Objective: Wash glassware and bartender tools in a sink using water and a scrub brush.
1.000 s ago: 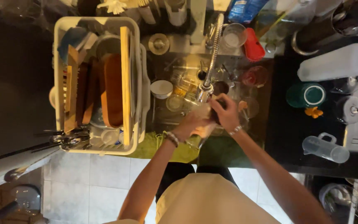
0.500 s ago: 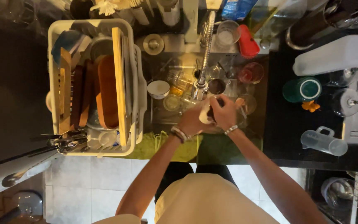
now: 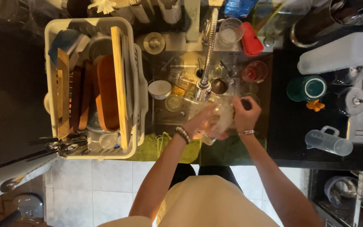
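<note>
Both my hands are over the sink (image 3: 164, 120), under the chrome tap (image 3: 206, 54). My left hand (image 3: 200, 124) cups a clear glass (image 3: 220, 120) from below and the left. My right hand (image 3: 245, 113) grips the same glass at its right side, and a small dark thing shows at its fingertips; what it is I cannot tell. Several glasses, a white bowl (image 3: 159, 89) and a red-tinted glass (image 3: 255, 72) lie in the sink around them.
A white dish rack (image 3: 135, 84) with wooden boards, plates and cutlery stands left of the sink. On the dark counter at right are a green mug (image 3: 306, 88), a clear measuring jug (image 3: 328, 142) and a white container (image 3: 341, 52). A green cloth (image 3: 156, 145) hangs over the front edge.
Both hands have stayed under the tap with the glass. The right hand has shifted to the right side of the glass, and the glass now shows more between the hands.
</note>
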